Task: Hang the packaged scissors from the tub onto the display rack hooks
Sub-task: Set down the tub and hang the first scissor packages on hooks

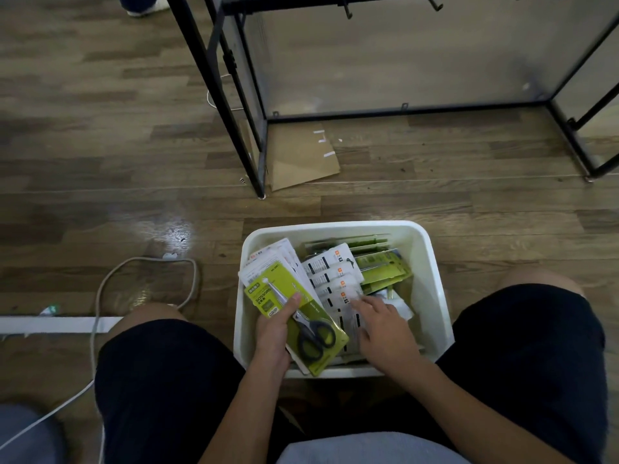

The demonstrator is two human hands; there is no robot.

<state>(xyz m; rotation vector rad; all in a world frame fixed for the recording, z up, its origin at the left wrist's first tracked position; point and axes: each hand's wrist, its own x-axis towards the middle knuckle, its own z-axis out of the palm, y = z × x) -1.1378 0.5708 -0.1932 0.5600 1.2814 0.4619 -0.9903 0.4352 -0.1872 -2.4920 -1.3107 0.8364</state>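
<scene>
Two hands are working in the tub (432, 262): the left hand (273, 329) is pinching a green scissors pack (294, 309), the right hand (382, 324) is resting spread-fingered on white packs (335, 272). Each card is looking light, stiff and slick; gripping its edge seems best.

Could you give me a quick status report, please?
Left hand grips green scissors pack over tub. Right hand touching white packs. Rack hooks bare, unobstructed.

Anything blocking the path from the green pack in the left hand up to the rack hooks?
Nothing visible. The left hand holds the green scissors pack above the tub; open floor lies between it and the rack hooks.
</scene>
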